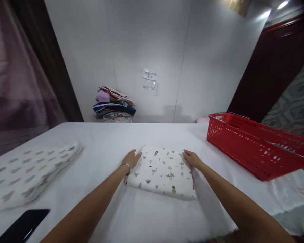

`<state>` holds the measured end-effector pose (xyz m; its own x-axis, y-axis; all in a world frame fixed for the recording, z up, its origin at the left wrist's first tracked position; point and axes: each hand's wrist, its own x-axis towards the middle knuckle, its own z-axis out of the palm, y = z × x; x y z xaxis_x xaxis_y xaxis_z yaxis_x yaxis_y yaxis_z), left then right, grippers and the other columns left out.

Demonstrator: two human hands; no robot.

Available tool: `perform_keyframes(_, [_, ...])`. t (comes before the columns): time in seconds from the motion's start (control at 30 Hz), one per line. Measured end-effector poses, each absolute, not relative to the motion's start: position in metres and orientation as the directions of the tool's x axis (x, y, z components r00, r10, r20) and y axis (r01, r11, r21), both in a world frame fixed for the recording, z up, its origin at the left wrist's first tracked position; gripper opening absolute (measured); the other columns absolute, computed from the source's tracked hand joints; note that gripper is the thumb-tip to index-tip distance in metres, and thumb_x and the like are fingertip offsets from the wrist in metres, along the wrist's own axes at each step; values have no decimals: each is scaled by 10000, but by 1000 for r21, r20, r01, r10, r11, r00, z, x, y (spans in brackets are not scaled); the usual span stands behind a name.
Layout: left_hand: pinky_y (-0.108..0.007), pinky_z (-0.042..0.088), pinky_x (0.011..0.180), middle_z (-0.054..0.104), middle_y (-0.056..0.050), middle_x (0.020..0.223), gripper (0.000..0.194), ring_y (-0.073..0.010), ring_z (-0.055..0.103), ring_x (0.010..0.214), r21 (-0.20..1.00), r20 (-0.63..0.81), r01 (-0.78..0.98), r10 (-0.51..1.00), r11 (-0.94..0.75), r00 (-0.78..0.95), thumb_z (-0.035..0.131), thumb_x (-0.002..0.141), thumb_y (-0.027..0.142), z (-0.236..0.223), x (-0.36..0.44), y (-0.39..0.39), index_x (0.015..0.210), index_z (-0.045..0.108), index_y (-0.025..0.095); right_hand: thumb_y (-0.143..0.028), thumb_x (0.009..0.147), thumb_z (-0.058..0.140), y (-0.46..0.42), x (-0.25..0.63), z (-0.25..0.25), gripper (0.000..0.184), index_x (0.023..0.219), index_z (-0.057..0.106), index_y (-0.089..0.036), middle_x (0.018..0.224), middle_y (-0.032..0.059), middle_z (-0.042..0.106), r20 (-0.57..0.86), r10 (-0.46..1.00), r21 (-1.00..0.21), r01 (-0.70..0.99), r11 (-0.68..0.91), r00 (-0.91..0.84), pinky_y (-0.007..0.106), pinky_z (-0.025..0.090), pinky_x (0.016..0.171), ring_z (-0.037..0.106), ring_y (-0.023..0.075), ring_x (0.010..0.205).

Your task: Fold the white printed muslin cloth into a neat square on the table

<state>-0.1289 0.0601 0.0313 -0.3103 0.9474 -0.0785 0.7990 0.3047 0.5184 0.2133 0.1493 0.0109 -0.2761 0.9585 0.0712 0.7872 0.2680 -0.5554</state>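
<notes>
A folded white cloth (162, 172) printed with small palm trees, a pineapple and a flamingo lies flat on the white-covered table. At its upper left edge is my left hand (132, 160), a bracelet on the wrist, with fingers stretched and thumb a little apart. My right hand (193, 158) rests at the upper right corner, its outstretched fingertips touching the cloth. Neither hand visibly lifts it. Further left lies a second folded cloth (27, 168), white with grey cloud-like shapes.
A red plastic basket (238, 145) with metal handles stands on the table (101, 138) at the right. A black phone (24, 225) lies at the front left. Behind the far edge is a stack of folded fabrics (114, 105), near a wall with paper labels (149, 82).
</notes>
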Motion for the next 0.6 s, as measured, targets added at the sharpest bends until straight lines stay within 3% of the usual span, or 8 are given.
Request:
perform_keyframes(0.1, [-318, 426, 817, 594, -116, 1124, 612, -243, 567, 1002, 466, -169, 788, 915, 401, -365, 351, 780, 578, 24, -128, 30, 1206, 454, 151, -401, 818, 439, 152, 221, 6, 470, 1210, 512, -150, 1222, 67, 539, 37, 944, -541, 787, 296, -329, 281, 352, 940, 502, 198, 1099])
perform_keyframes(0.27, [-326, 432, 762, 616, -131, 1073, 449, -271, 577, 963, 369, -190, 860, 935, 352, -301, 432, 758, 507, 25, -118, 32, 992, 581, 154, -394, 745, 546, 160, 213, 10, 541, 1204, 513, -110, 1209, 110, 540, -6, 936, -491, 817, 304, -352, 299, 340, 942, 486, 233, 1109])
perform_keyframes(0.47, [-287, 431, 725, 636, -87, 1041, 379, -250, 588, 941, 417, -147, 847, 944, 329, -294, 542, 697, 478, 36, -134, 79, 939, 608, 194, -438, 793, 454, 113, 211, 12, 442, 1055, 581, -106, 1088, 147, 583, 2, 953, -410, 869, 278, -304, 331, 376, 844, 530, 255, 999])
perform_keyframes(0.6, [-253, 437, 696, 636, -55, 1054, 427, -221, 594, 926, 475, -109, 816, 942, 330, -317, 540, 695, 530, 35, -139, 84, 971, 601, 210, -531, 836, 323, 79, 219, 13, 474, 898, 601, -152, 916, 108, 614, 38, 950, -341, 889, 305, -311, 301, 396, 734, 565, 212, 838])
